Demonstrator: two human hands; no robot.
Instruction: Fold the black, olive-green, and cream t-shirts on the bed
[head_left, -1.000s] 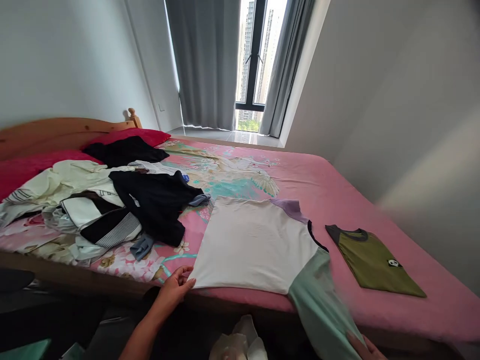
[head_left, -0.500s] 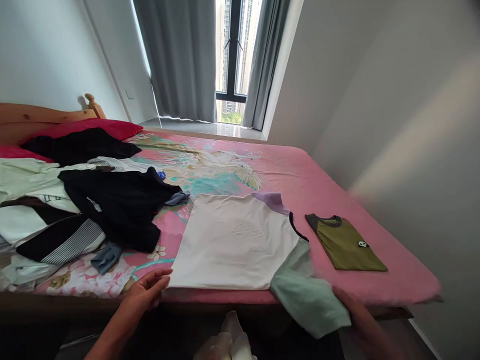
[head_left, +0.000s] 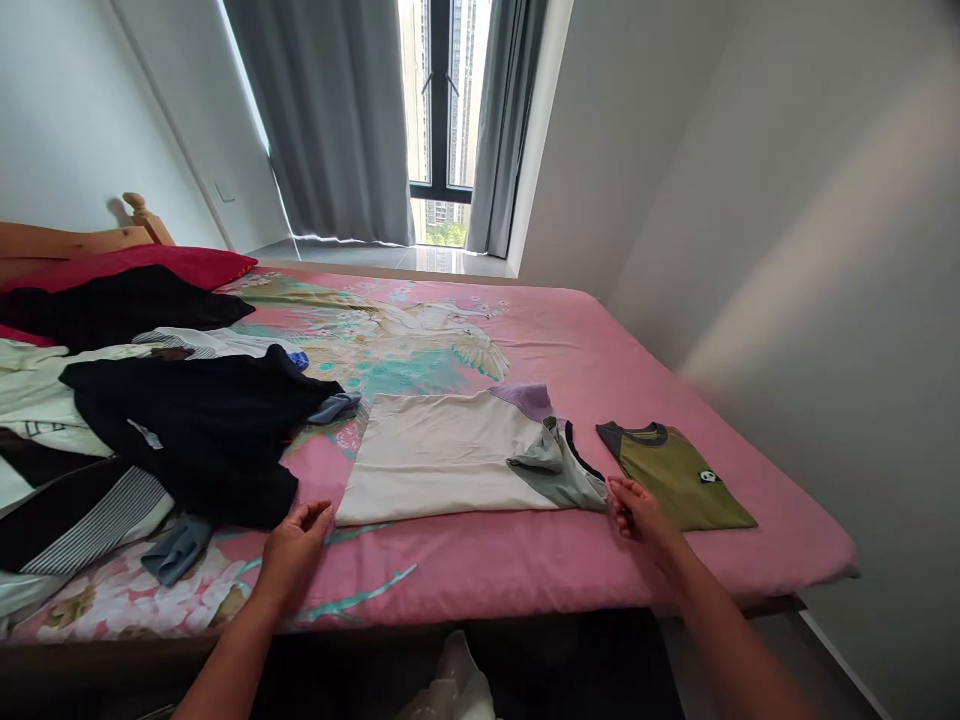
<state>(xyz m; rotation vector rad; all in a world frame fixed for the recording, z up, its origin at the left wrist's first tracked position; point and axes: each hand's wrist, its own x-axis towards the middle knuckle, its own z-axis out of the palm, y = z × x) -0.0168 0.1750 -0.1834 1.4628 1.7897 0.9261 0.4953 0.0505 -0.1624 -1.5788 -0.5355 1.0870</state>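
We see the white shirt (head_left: 442, 455) lying on the bed (head_left: 600, 360), long axis left-right between our hands: right hand (head_left: 637, 512) fingers pinching its sleeve end, left hand (head_left: 294, 548) loosely open beside its hem corner.

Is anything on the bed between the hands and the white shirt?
No. The left hand sits at the white shirt's near corner, and the right hand is by its folded green sleeve. Only pink bedsheet lies between.
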